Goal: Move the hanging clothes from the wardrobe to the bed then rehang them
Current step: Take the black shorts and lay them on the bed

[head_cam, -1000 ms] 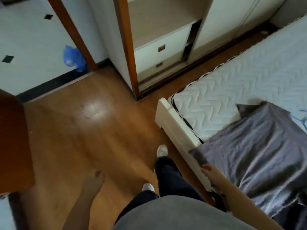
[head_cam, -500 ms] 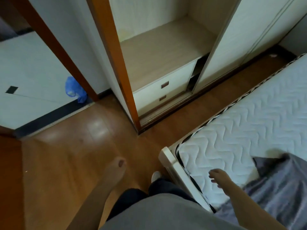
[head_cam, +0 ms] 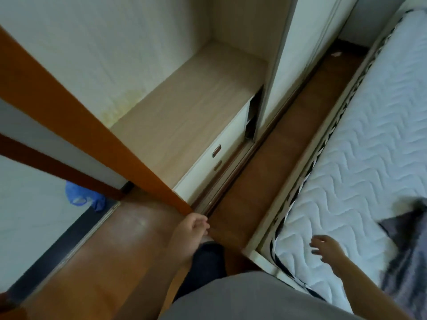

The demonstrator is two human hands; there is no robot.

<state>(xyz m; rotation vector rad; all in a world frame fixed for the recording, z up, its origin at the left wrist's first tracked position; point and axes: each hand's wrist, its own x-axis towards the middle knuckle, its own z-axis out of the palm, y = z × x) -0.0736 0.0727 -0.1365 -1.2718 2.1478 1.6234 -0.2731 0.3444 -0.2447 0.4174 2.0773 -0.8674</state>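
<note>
Fetching step, probably: left hand [head_cam: 191,229] and right hand [head_cam: 325,248] are empty, grip relaxed, facing the wardrobe [head_cam: 184,107]; next needs an upward reach.

Grey garment [head_cam: 409,250] runs off the right edge; blurred.

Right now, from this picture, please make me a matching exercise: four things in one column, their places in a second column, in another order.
Things:
1. crumpled blue plastic bag
2. wrinkled grey cloth garment
3. white drawer front with small metal handle
4. right hand

Places:
A. in the air over the near corner of the white quilted mattress
B. on the pale tiled floor
C. below the light wooden wardrobe shelf
D. lying on the mattress, right edge of view

Pairs: 1-B, 2-D, 3-C, 4-A.
</note>
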